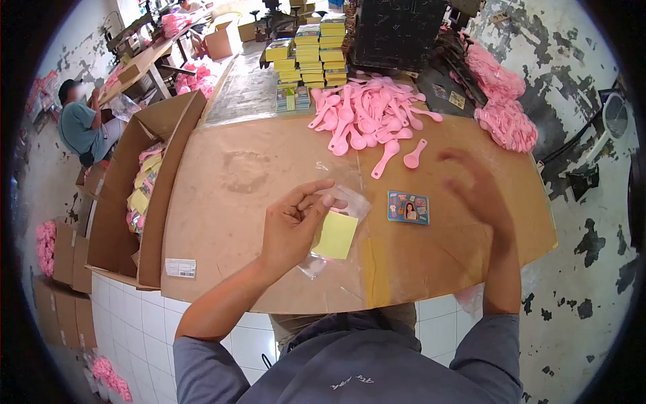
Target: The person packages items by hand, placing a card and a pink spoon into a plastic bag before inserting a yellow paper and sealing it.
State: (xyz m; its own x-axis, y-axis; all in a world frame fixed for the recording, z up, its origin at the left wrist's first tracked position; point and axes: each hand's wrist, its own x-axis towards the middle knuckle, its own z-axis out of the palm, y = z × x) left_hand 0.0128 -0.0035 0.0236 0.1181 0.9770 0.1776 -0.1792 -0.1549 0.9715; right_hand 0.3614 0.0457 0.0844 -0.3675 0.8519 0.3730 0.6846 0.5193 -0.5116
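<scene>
My left hand [291, 225] is closed, thumb against fingers, on a clear plastic bag [356, 202] above the cardboard-covered table [222, 249]. A pale yellow card [337, 236] shows at the bag, just below my fingertips. My right hand [474, 185], slightly blurred by motion, hovers over the right side of the table with thumb and fingers apart and nothing between them. Between the two hands lies a stack of small blue printed cards [408, 207]. Beyond it are a single pink measuring spoon [415, 154] and a large heap of the same spoons [363, 111].
Tall stacks of yellow-edged cards [309, 57] stand at the back beside a black box-shaped object [392, 34]. Left of the table, an open carton [111, 236] holds packed bags. Bundled pink spoons [508, 121] lie at the right edge. A person [84, 124] sits far left.
</scene>
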